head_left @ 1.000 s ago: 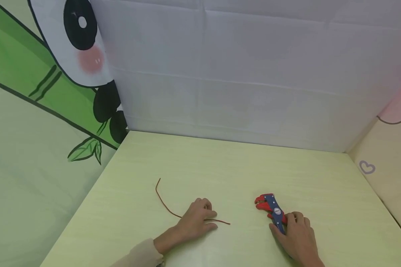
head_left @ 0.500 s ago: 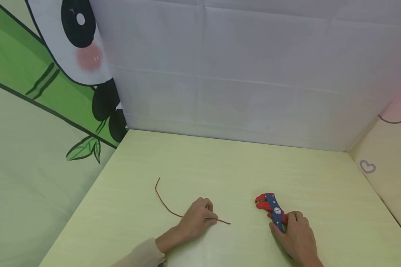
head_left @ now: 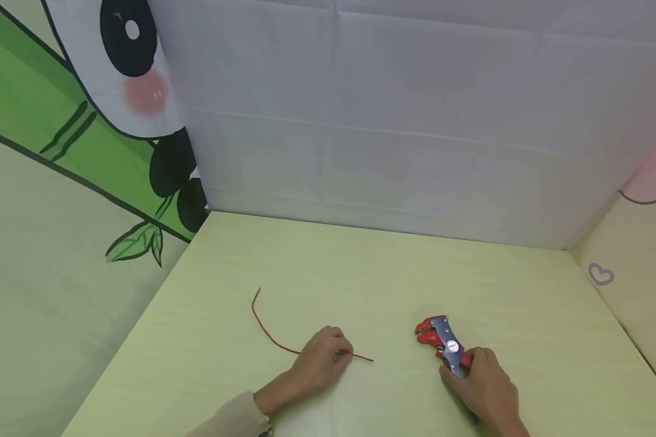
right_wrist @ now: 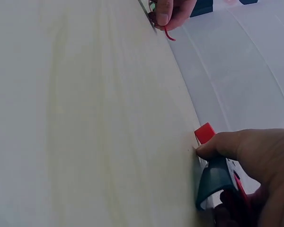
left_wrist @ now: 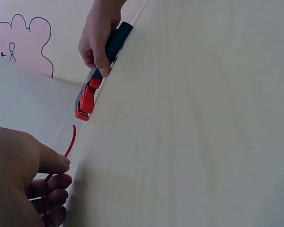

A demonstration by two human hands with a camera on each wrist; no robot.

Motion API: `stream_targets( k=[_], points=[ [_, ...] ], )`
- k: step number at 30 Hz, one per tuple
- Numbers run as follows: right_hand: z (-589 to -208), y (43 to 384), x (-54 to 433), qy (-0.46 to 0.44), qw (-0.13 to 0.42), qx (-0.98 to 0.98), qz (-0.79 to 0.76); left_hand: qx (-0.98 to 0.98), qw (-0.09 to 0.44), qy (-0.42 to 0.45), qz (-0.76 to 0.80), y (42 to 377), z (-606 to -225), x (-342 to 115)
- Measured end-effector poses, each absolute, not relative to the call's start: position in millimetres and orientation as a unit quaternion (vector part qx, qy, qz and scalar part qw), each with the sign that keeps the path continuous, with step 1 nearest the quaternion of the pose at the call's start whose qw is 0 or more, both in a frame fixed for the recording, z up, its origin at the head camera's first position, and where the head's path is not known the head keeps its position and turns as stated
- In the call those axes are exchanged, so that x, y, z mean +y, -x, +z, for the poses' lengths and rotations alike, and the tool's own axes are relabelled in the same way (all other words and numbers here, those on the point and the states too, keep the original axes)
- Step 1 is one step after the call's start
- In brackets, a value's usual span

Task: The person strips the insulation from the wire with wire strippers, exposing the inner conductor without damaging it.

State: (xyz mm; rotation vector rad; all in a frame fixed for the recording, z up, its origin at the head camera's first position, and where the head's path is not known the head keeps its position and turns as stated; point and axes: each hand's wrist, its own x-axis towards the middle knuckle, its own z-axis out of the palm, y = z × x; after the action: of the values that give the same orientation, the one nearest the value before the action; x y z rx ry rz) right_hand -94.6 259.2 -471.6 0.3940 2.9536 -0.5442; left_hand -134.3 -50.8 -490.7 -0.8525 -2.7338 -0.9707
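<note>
A thin red wire point(head_left: 268, 332) curves across the tabletop on the left. My left hand point(head_left: 321, 359) pinches it between thumb and fingers near its right end, and a short free end point(left_wrist: 72, 139) sticks out past the thumb in the left wrist view. To the right, my right hand point(head_left: 486, 385) grips the handles of a wire stripper point(head_left: 449, 347) with a blue body and red jaws, which point away to the upper left. In the right wrist view the thumb lies along the blue handle point(right_wrist: 217, 178); the fingers beneath are partly hidden.
The pale wooden table point(head_left: 393, 279) runs back to a white cloth wall point(head_left: 393, 121). A printed cloth with a panda and bamboo point(head_left: 76, 121) hangs at the left, and a cream panel with a small heart point(head_left: 600, 274) borders the right edge.
My left thumb and fingers have closed on the wire, and its right end has shifted slightly up and left. The right hand keeps its grip; the wire stripper has tilted slightly.
</note>
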Motion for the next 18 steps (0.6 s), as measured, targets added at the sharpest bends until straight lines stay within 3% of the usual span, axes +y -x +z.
stream_targets(
  k=[9,18],
  points=[
    [-465.1,100.3,265.8,-0.13,0.074,0.966,-0.21,-0.895,0.065,0.252,-0.363,140.2,-481.8,-51.0],
    [-460.2,120.5,267.4,-0.171,0.163,0.92,-0.312,-0.885,0.07,0.236,-0.396,143.4,-472.6,-49.2]
  ],
)
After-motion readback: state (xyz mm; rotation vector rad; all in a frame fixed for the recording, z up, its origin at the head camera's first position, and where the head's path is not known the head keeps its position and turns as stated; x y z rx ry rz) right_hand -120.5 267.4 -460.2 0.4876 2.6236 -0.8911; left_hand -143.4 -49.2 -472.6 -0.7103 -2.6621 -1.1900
